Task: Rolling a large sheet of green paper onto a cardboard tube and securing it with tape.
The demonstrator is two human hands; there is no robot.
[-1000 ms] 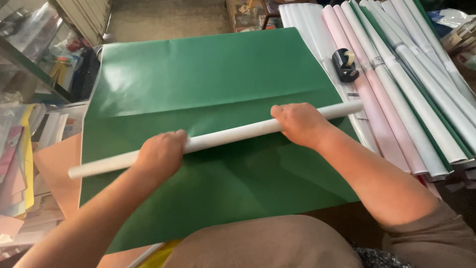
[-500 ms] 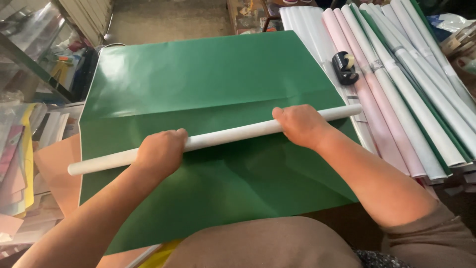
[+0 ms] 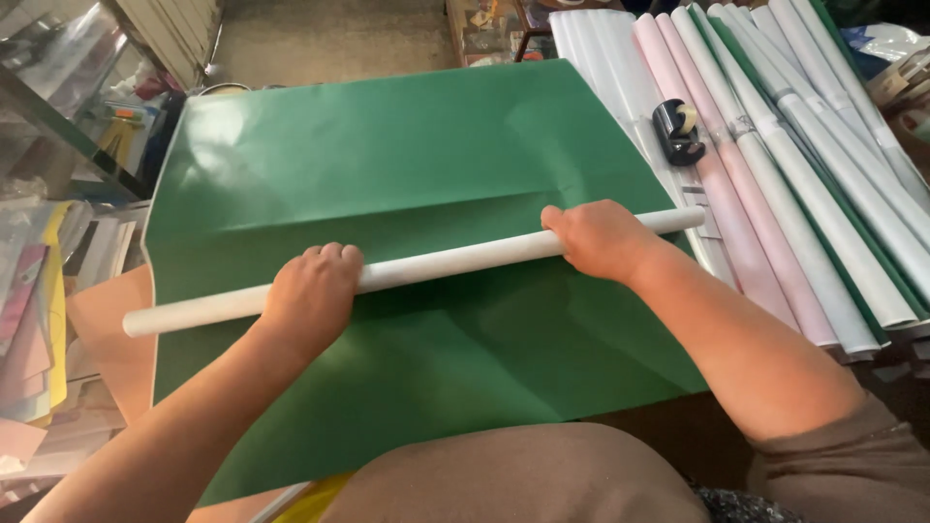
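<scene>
A large green paper sheet (image 3: 387, 155) lies flat in front of me, creased across its middle. Across it lies a long white rolled tube (image 3: 446, 263), running from lower left to upper right. My left hand (image 3: 312, 291) is closed over the tube left of its middle. My right hand (image 3: 601, 237) grips it near its right end. Both hands press the tube down onto the sheet.
Several white, pink and green paper rolls (image 3: 775, 145) lie side by side on the right, with a black tape dispenser (image 3: 676, 131) on them. Stacks of coloured paper (image 3: 39, 320) sit on the left. A brown sheet (image 3: 107, 320) shows under the green one.
The tube and both hands have stayed almost in place on the sheet; no clear shift beyond a slight move of the view.
</scene>
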